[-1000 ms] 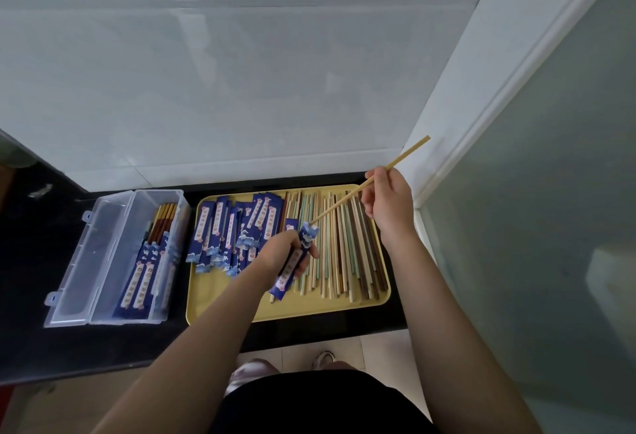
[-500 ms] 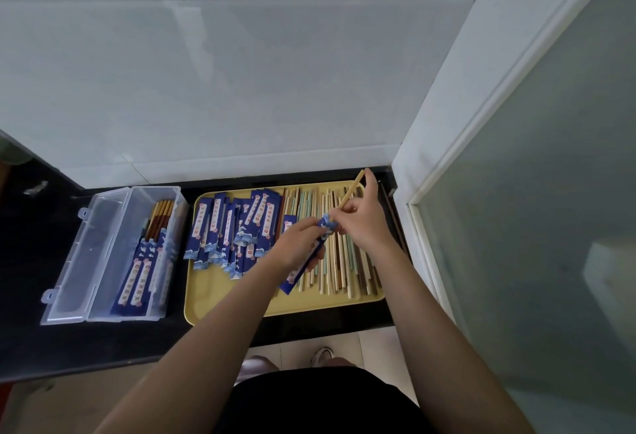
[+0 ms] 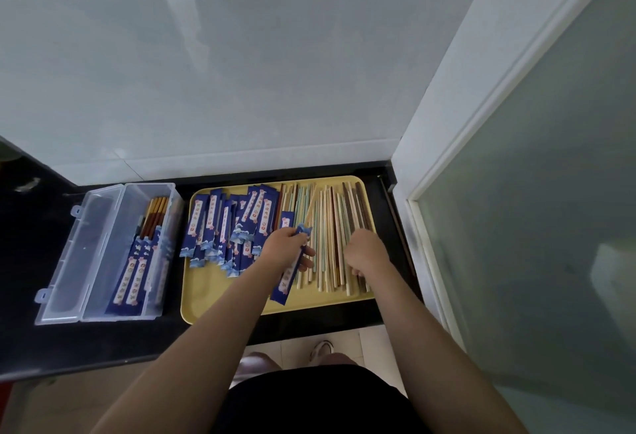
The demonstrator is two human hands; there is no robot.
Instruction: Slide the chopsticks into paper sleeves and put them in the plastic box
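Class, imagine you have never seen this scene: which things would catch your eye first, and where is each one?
First the yellow tray in the middle of the black counter, with blue paper sleeves heaped on its left side and bare chopsticks in rows on its right. Over the tray the left hand holds one blue sleeve, while the right hand reaches down onto the chopsticks. Left of the tray stands an open clear plastic box holding sleeved chopsticks.

Left grip (image 3: 287,247) has bare yellow tray (image 3: 220,292) just nearside of it, open passage there. Loose sleeves (image 3: 227,227) crowd its left; loose chopsticks (image 3: 330,237) fill the gap toward the right grip (image 3: 366,254), the white frame (image 3: 406,172) walling beyond.
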